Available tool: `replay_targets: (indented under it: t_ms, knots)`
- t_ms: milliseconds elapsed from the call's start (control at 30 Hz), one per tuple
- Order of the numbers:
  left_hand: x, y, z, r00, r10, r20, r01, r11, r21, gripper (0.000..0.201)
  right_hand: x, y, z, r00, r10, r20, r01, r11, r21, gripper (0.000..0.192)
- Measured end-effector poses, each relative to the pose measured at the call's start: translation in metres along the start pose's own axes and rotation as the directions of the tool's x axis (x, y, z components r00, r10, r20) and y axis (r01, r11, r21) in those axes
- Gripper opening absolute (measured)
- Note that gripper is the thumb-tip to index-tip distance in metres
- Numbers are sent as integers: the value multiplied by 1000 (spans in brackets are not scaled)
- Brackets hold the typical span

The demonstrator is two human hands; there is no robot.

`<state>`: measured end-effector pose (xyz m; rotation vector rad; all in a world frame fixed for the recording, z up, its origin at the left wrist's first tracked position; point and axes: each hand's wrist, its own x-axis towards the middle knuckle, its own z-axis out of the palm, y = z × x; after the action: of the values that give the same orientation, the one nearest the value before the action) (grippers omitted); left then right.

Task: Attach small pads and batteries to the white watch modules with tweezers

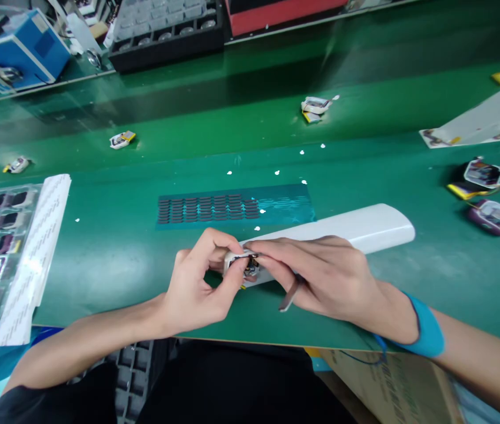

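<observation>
Close to the front of the green bench, my left hand (203, 282) pinches a small white watch-like housing (233, 257) between thumb and fingers. Dark electronic parts show in its open side. Reaching in from the right, my right hand (333, 274) has its fingertips at the housing's right edge. The flat end of a metal tool, apparently tweezers (291, 296), sticks out below that hand's curled fingers; its tip is hidden. Beneath both hands lies a long white curved strip (377, 227). Just beyond them is a blue sheet (285, 203) with rows of thin dark pieces.
At left, a clear compartment tray (0, 221) holds several units beside a white printed paper strip (33, 259). Open housings (483, 174) with yellow-edged batteries lie at right. A black tray (165, 53) and a blue box (24, 50) stand at the back. My right wrist wears a blue band (426, 327).
</observation>
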<state>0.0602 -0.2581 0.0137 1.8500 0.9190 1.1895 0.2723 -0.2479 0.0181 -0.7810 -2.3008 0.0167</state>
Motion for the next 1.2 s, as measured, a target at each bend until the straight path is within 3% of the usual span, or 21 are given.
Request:
replay_targets:
  t_ms: [100, 267, 400, 467, 533, 567, 633, 733, 833, 933, 1033, 1133, 1200]
  knots:
    - [-1, -3, -1, 999, 17, 34, -17, 1000, -8, 17, 8, -2, -3, 967, 234, 97, -252, 926, 280, 14]
    - [-1, -6, -3, 994, 49, 95, -51, 998, 22, 19, 14, -2, -5, 811, 464, 355, -581, 569, 582, 28]
    - [9, 4, -11, 989, -7, 147, 14, 999, -44, 17, 18, 6, -8, 738, 512, 441, -651, 365, 666, 41]
    - [10, 12, -21, 988, -16, 154, 25, 998, -58, 12, 19, 10, -11, 729, 501, 467, -647, 283, 708, 49]
    - [5, 18, -33, 992, 50, 119, -53, 998, 16, 12, 20, 12, -15, 735, 474, 484, -627, 207, 751, 57]
    - [0, 19, -39, 988, 106, 109, -114, 991, 67, 15, 20, 11, -17, 748, 472, 467, -609, 208, 765, 60]
    - [-15, 18, -46, 968, 200, 151, -226, 957, 183, 21, 19, 6, -20, 778, 493, 389, -575, 311, 757, 66]
    - [-37, 9, -47, 932, 232, 277, -323, 879, 351, 26, 16, -1, -20, 789, 522, 325, -567, 414, 712, 71]
    - [-50, -3, -42, 928, 205, 310, -337, 817, 468, 25, 14, -3, -15, 795, 487, 363, -585, 455, 671, 52]
    - [-54, -10, -40, 938, 157, 307, -298, 820, 489, 25, 13, -1, -6, 777, 488, 398, -626, 526, 576, 33]
    - [-53, -12, -41, 940, 146, 310, -286, 831, 477, 26, 13, 0, 2, 719, 524, 457, -692, 476, 543, 28]
    - [-53, -13, -42, 939, 145, 311, -286, 831, 477, 28, 12, 2, 8, 659, 541, 523, -743, 359, 564, 26]
    - [-53, -13, -42, 937, 149, 317, -293, 829, 477, 28, 11, 4, 11, 649, 526, 551, -747, 299, 594, 28]
